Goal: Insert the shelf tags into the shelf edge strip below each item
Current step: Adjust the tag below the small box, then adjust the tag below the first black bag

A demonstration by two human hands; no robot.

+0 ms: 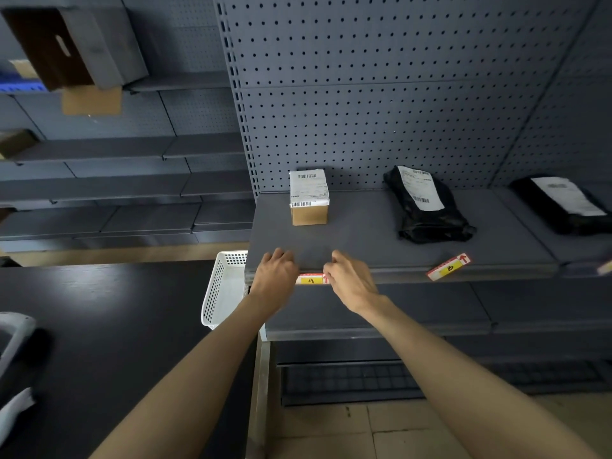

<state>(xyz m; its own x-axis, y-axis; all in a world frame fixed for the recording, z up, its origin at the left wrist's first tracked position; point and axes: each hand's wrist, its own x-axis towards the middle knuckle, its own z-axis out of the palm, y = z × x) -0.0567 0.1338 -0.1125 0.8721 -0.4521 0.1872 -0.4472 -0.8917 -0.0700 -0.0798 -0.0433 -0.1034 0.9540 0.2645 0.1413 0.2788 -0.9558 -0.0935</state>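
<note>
A shelf tag marked A (310,279), yellow with red and white ends, sits at the shelf edge strip (463,276) directly below a small cardboard box (309,202). My left hand (275,276) pinches its left end and my right hand (347,279) its right end, fingers curled over the shelf lip. A second tag marked B (448,267) lies loose and slanted on the grey shelf (361,233) near its front edge, below a black parcel bag (427,207). Another black parcel (563,203) lies at the far right.
A white perforated basket (222,289) stands left of the shelf, beside a dark table (116,326). A pegboard wall (381,94) backs the shelf. Lower shelves lie beneath. Grey shelving with cardboard boxes (59,44) runs along the left. A third tag's corner (605,268) shows at the right edge.
</note>
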